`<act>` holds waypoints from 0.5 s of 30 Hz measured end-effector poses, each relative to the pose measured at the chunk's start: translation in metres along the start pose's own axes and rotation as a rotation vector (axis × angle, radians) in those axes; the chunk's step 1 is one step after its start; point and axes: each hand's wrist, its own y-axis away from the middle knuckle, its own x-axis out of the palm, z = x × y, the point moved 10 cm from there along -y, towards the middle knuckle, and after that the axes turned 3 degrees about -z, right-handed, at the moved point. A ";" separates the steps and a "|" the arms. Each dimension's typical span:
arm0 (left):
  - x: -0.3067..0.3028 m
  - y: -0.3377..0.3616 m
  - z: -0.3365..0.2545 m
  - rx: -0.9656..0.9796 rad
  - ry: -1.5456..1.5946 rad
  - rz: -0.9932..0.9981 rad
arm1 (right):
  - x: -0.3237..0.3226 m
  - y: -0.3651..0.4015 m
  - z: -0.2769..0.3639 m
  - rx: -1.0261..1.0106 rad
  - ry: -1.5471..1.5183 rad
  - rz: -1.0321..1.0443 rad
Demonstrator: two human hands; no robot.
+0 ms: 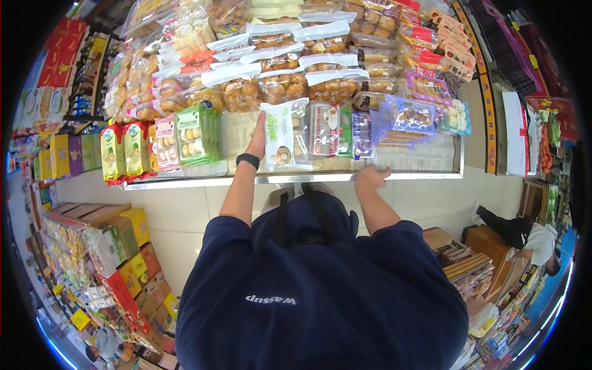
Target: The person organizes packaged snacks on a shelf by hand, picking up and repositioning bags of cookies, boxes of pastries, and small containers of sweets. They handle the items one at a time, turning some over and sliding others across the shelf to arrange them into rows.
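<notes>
My left hand (255, 143), wearing a dark wristband, lies with straight fingers along the left side of a white and green food packet (285, 132). The packet stands near the front of a display shelf, and part of its front is see-through. My right hand (372, 179) is at the shelf's metal front rim (425, 176); one digit points right along it and the others look curled. Right of the white packet are a clear pack with red print (325, 129), a green pack (344, 132) and a purple pack (364, 134).
Green biscuit packs (197, 134) stand left of my left hand. Purple-edged snack packs (404, 120) lean in a row at the right. Bagged breads (283, 83) fill the rows behind. Stacked boxes (139, 265) are on the floor at left; a person (536, 240) is at far right.
</notes>
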 end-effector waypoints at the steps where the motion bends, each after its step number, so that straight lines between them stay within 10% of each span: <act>1: 0.003 0.005 -0.001 0.002 0.019 0.002 | 0.002 -0.002 -0.002 -0.012 0.000 -0.005; 8: 0.005 0.028 0.002 -0.012 0.040 -0.005 | 0.019 -0.032 -0.030 -0.244 0.084 0.241; 11: -0.001 0.021 0.008 -0.031 0.055 0.018 | -0.047 0.042 0.062 -0.796 -0.029 0.203; 15: 0.004 0.033 0.002 0.001 -0.017 -0.048 | 0.003 0.102 0.121 -0.760 -0.427 0.705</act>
